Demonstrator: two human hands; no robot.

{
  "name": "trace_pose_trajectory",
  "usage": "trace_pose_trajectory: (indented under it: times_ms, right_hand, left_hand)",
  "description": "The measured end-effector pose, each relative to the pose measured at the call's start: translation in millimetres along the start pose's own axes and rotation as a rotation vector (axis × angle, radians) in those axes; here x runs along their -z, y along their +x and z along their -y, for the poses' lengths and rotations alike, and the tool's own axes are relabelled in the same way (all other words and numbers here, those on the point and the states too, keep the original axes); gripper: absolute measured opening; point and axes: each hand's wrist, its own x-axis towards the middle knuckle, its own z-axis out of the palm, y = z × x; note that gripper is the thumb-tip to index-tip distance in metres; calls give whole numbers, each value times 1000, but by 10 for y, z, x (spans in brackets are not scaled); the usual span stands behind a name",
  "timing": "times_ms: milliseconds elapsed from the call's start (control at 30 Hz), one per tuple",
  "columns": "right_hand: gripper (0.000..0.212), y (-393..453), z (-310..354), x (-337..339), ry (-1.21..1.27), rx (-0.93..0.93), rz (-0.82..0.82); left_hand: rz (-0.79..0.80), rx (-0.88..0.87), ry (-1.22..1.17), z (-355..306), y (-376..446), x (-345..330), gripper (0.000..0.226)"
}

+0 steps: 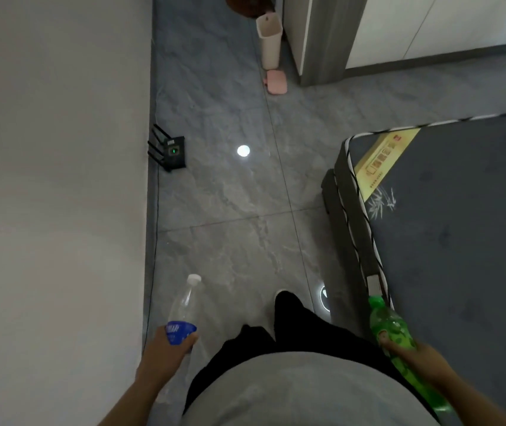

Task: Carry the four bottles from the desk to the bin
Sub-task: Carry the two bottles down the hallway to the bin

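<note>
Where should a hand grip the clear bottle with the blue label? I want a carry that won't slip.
Around the labelled middle, from the side, as the left hand grips the clear bottle now: the body there is straight and round, while the neck narrows toward the white cap.

A plain pale wall (54, 179) fills the left of the frame. The floor (230, 226) is grey marbled tile with thin grout lines, and a round spot of light (243, 150) glints on it near the middle. A black router (171, 150) with antennas and a green lamp sits against the wall's foot. At right lies a dark grey mattress (445, 226) with striped piping. White cabinet panels (430, 26) stand at upper right.
</note>
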Motion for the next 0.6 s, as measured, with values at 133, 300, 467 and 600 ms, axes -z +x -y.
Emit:
trace_pose_trajectory:
  times_ms: [133, 300, 467, 600]
  right_hand:
    - [38, 297, 959, 356, -12, 102, -5]
    - [34, 627, 2097, 571, -45, 191, 11]
    - [36, 994, 2958, 539, -55, 189, 25]
    - [38, 1115, 3419, 548, -64, 100, 41]
  left_hand:
    - [-9, 117, -20, -327, 246, 75, 36]
    - [3, 175, -37, -711, 740, 330, 35]
    - [26, 232, -11, -1217, 1497, 670, 43]
    - [9, 170, 32, -1836, 2049, 1006, 61]
